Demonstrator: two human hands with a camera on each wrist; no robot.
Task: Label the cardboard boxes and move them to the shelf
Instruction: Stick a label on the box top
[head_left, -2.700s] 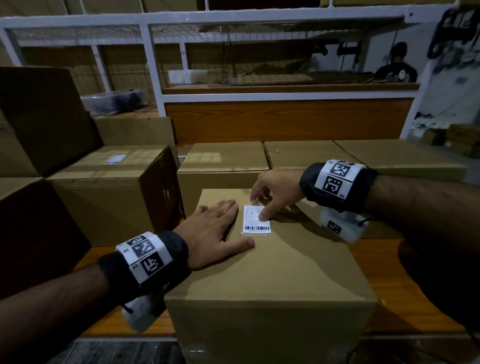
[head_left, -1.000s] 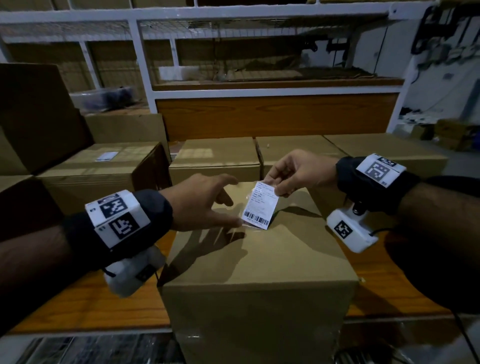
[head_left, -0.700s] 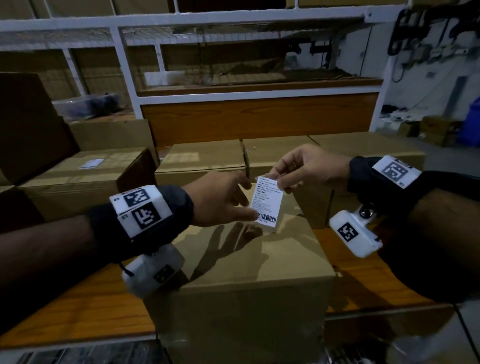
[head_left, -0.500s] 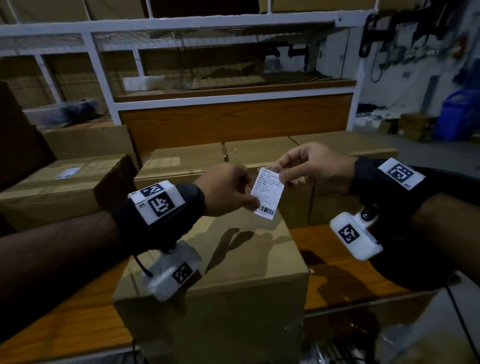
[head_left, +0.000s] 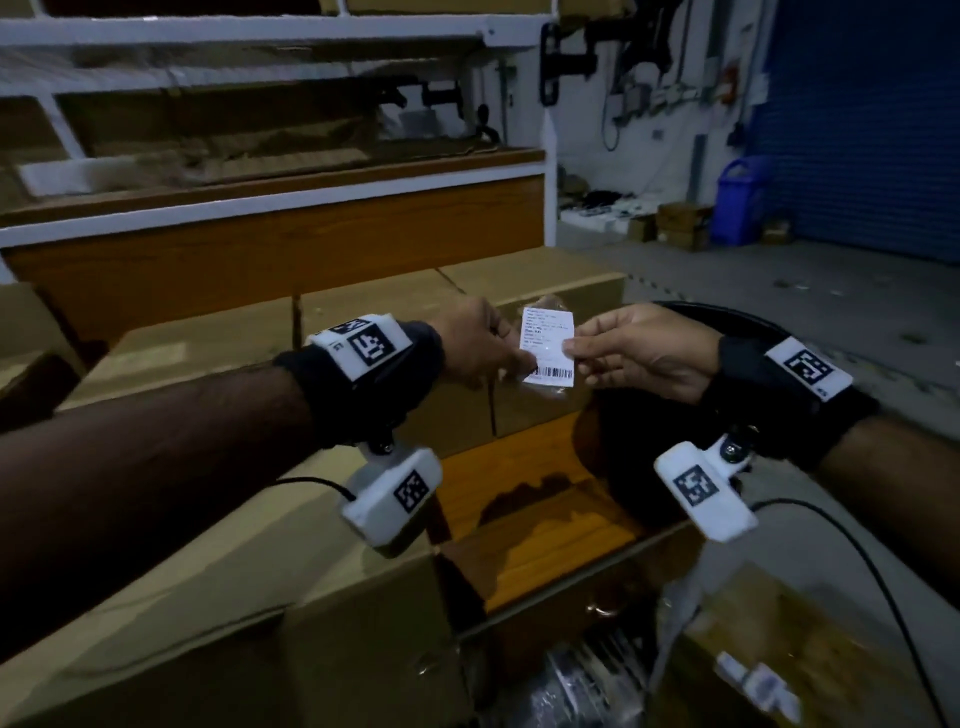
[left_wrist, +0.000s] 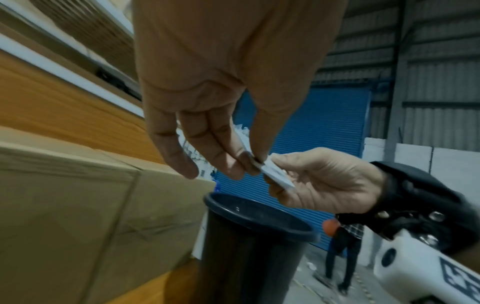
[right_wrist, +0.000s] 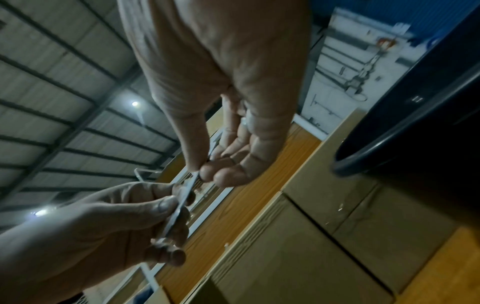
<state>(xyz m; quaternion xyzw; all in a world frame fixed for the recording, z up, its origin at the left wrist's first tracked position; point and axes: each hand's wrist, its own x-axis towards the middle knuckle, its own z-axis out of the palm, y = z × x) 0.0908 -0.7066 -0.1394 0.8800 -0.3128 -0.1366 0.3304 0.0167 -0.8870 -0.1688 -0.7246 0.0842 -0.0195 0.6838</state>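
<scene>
A white barcode label (head_left: 548, 345) hangs upright in the air between both hands, with a clear film edge showing around it. My left hand (head_left: 524, 361) pinches its lower left corner, and my right hand (head_left: 571, 345) pinches its right edge. The left wrist view shows the left fingertips (left_wrist: 255, 162) on the label (left_wrist: 275, 174), above a black bin (left_wrist: 254, 236). In the right wrist view the label (right_wrist: 182, 203) is edge-on between thumb and forefinger. The unlabelled cardboard box (head_left: 260, 597) stands at lower left, under my left forearm.
Several more cardboard boxes (head_left: 363, 332) line the wooden shelf board (head_left: 530, 509) behind. A white metal rack (head_left: 260, 31) rises above them. The black bin's rim (head_left: 727, 317) curves under my right hand. A blue shutter (head_left: 857, 130) and a person (left_wrist: 342, 257) are far off.
The label was lying flat on the box top; my right hand peeled it up. Both hands then carried it to the right, off the box and over the black bin.
</scene>
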